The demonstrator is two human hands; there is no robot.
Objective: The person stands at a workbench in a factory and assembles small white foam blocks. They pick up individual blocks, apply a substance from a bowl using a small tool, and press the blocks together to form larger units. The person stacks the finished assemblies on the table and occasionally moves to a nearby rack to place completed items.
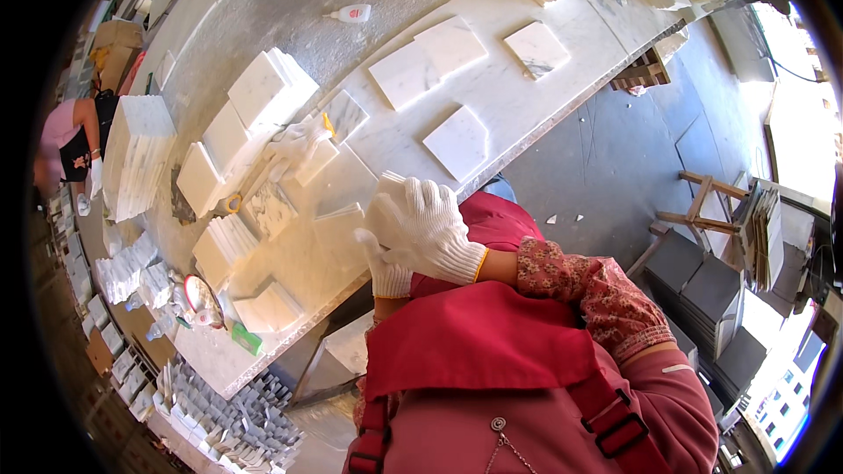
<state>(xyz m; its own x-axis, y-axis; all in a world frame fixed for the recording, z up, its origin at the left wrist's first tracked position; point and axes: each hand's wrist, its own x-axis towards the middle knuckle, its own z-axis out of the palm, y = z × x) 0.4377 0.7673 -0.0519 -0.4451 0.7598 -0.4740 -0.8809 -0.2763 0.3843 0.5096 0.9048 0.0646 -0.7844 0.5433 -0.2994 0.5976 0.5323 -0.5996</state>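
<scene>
White knitted gloves cover both my hands, which meet in front of my red apron (pixel 474 342) at the table's near edge. My right hand (pixel 430 224) lies across my left hand, its fingers stretched out and slightly apart. Much of my left hand (pixel 386 268) is hidden under it; the thumb side and cuff show. Past the fingers juts a pale edge that I cannot tell as glove or stone. Closest to the hands on the table are a low stack of pale tiles (pixel 338 221) and a single white marble tile (pixel 457 142).
Marble tiles lie spread on the stone table (pixel 527 114), one with grey veins (pixel 537 49). Taller tile stacks (pixel 272 88) stand at left, near a white bottle (pixel 354 13). A person (pixel 75 136) works at far left. Dark slabs (pixel 702 272) and a wooden rack (pixel 698 206) stand at right.
</scene>
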